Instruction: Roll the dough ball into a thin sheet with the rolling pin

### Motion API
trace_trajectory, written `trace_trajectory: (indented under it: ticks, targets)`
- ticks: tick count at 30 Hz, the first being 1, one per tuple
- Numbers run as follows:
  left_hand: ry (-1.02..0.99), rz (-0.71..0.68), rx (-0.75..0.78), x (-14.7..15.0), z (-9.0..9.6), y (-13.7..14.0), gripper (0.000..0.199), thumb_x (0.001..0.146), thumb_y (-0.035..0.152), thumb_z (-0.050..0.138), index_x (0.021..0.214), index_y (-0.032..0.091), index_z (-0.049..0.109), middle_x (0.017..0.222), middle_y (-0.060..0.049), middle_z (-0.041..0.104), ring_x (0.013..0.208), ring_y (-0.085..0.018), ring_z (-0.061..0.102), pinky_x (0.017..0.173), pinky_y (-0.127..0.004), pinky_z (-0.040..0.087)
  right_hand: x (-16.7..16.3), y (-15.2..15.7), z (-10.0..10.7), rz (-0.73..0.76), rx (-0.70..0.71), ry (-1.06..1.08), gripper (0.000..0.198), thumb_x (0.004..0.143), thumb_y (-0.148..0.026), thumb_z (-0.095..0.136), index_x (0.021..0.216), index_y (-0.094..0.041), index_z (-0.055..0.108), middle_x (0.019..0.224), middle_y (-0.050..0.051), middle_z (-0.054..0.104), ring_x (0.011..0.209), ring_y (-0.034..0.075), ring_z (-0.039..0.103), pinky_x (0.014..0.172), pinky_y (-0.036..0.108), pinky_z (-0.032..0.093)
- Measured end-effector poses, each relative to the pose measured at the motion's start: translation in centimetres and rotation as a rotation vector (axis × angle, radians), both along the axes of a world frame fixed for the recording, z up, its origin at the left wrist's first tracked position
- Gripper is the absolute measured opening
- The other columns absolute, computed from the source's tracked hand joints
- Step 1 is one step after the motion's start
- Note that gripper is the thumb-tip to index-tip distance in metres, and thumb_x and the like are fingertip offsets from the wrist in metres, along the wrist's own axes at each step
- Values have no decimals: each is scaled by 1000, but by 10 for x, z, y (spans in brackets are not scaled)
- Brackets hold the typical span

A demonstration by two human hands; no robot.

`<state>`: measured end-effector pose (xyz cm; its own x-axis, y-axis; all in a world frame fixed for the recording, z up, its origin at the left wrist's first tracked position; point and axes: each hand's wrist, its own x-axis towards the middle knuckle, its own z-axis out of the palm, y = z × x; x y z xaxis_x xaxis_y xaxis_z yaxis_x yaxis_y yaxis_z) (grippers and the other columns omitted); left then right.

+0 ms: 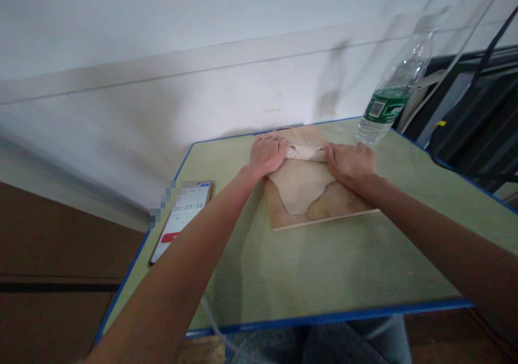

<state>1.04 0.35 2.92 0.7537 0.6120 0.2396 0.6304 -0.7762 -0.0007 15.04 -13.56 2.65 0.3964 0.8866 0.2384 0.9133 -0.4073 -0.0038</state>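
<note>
Where left grip (267,153) and right grip (351,162) rest, rolled dough (306,152) lies between them.

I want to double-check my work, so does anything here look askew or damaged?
Mainly the pale, dough-like sheet: its outline is lopsided, with a ragged right edge on the wooden board. Its rolled part, between your left hand and right hand, has an uneven edge.
</note>
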Motion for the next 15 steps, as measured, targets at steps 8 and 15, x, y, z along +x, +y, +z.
trace_trajectory:
  ticks: [8, 15]
  targets:
    - [-16, 102, -29, 23, -3, 20, 51, 99, 33, 18, 123, 19, 60, 130, -5, 60, 127, -20, 47, 105, -35, 36, 15, 24, 3, -141, -32, 77, 52, 96, -37, 20, 112, -17, 66, 99, 21, 69, 91, 35, 65, 71, 45, 46]
    - [-4, 147, -112, 35, -1, 39, 53, 99, 42, 13, 140, 27, 43, 123, -5, 62, 116, -23, 55, 100, -38, 39, 28, 40, 9, -124, -97, 40, 50, 95, -29, 23, 109, -14, 68, 108, 20, 67, 97, 34, 63, 75, 42, 46]
